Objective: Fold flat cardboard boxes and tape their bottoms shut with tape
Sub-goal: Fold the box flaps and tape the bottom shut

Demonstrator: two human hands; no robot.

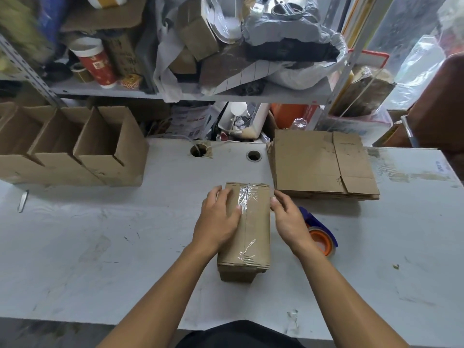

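Observation:
A folded cardboard box [253, 237] stands bottom-up in the middle of the white table [100, 247]. Clear tape [247, 197] runs along its centre seam. My left hand [218, 219] lies flat on the box's left half, fingers straight, thumb tip on the tape. My right hand [288, 219] sits against the box's right edge with loosely bent fingers and holds nothing. A tape dispenser [322, 237] with an orange core and blue frame lies on the table just behind my right wrist. A stack of flat cardboard boxes [321, 164] lies at the back right.
Several assembled open boxes [75, 146] stand in a row at the back left. A small knife [23, 200] lies near the left edge. Two round holes [253, 155] pierce the table at the back. Cluttered shelves [175, 94] rise behind it.

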